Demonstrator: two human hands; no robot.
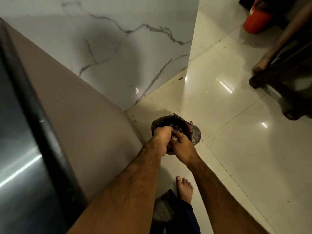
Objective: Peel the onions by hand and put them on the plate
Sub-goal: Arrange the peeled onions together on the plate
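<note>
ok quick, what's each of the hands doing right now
Left hand: curled closed over the bin, pinching purple onion skins.
Right hand: closed on the same skins, touching the left.

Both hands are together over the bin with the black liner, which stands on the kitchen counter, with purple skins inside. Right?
Not quite. The head view shows the bin standing on the tiled floor, not on a counter. The left hand and right hand do meet over it, with purple skins inside.
</note>
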